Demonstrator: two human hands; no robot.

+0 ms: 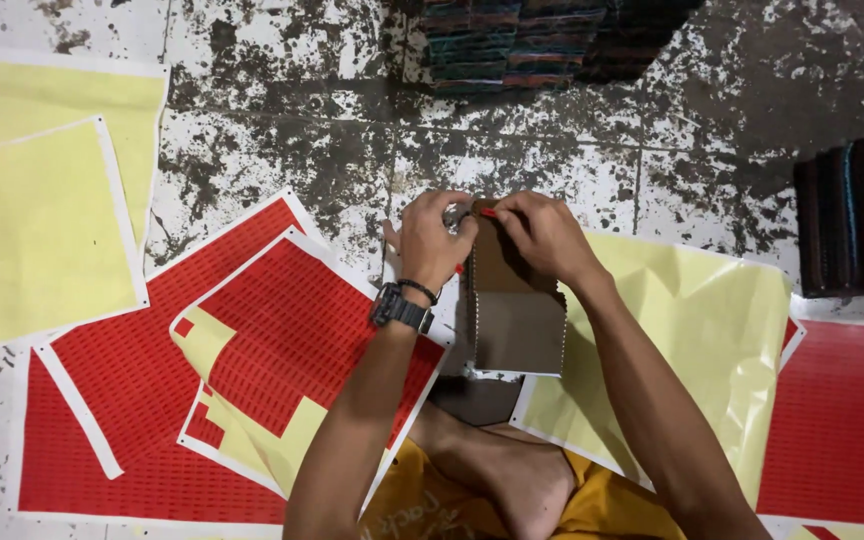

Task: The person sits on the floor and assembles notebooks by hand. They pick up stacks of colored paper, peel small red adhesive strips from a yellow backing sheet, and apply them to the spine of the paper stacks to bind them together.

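My left hand (432, 240), with a black watch (399, 308) on its wrist, grips the top left edge of a brown cardboard piece (512, 320) with toothed sides. Pinching that same top edge from the right is my right hand (542, 235), with a small red sticker (489, 212) at its fingertips. The cardboard stands in front of me, over my knees. Just left of it lies a red sticker sheet (282, 340) with part of its stickers peeled away, showing yellow backing.
More red sticker sheets (112, 400) lie at the left and another red sheet (842, 420) at the right. Bare yellow backing sheets (32, 230) lie far left and under my right arm (712, 310). Dark stacked piles (542, 40) stand at top and right (857, 220). The floor is stained tile.
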